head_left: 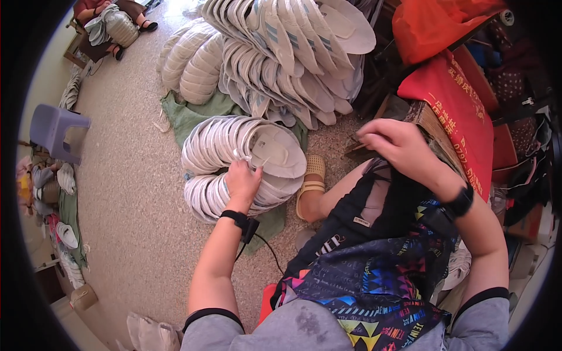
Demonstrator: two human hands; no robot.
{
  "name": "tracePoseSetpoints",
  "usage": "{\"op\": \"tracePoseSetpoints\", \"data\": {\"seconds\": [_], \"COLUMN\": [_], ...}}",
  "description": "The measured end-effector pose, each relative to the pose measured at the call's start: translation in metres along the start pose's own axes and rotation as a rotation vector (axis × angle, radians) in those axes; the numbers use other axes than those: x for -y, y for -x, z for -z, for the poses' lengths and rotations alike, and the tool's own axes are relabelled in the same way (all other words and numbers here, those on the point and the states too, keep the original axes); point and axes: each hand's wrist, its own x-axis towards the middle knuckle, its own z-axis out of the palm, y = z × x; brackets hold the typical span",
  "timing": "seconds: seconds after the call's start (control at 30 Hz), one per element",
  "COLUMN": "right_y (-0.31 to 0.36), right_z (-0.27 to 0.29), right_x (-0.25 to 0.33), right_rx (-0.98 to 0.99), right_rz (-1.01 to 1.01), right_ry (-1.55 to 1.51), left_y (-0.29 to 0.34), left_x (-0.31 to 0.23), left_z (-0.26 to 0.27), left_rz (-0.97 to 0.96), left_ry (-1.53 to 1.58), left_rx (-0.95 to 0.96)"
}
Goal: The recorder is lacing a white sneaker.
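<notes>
A coiled bundle of white shoe pieces [206, 140], stacked like insoles, rests on green cloth before me. At its inner opening, my left hand [243, 182] is closed, pinching a thin white strip [241, 155] that looks like a tie. The flat oval end piece [275, 151] of the bundle faces up beside those fingers. My right hand [399, 146] is raised over my knee, apart from the bundle, with fingers curled in. What it holds, if anything, is hidden.
Tall stacks of similar pieces [275, 35] rise behind the bundle. At right are a red printed cloth [453, 111] and an orange-red bag [433, 26]. A purple stool [55, 128] stands at left; another person [114, 23] sits far left. My sandalled foot [312, 187] is beside the bundle.
</notes>
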Motion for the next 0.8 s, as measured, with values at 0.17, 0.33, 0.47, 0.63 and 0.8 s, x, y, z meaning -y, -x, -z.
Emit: {"op": "tracePoseSetpoints", "data": {"seconds": [0.17, 0.33, 0.47, 0.63, 0.8], "right_y": [0.064, 0.116, 0.143, 0.159, 0.176], "right_z": [0.027, 0.055, 0.064, 0.071, 0.076], "right_x": [0.004, -0.004, -0.028, -0.037, -0.052], "right_rx": [-0.146, -0.252, -0.313, -0.364, -0.434], "right_rz": [0.060, -0.091, -0.241, -0.269, -0.219], "right_ry": [0.158, 0.183, 0.000, 0.045, 0.213], "left_y": [-0.004, -0.019, -0.026, -0.043, -0.040], "left_x": [0.020, 0.000, -0.011, 0.021, 0.080], "left_z": [-0.002, 0.053, 0.079, 0.061, 0.021], "left_rz": [-0.017, -0.136, -0.130, 0.435, 0.532], "left_ry": [0.075, 0.619, 0.690, 1.274, 0.574], "left_rx": [-0.020, 0.146, 0.232, 0.122, 0.173]}}
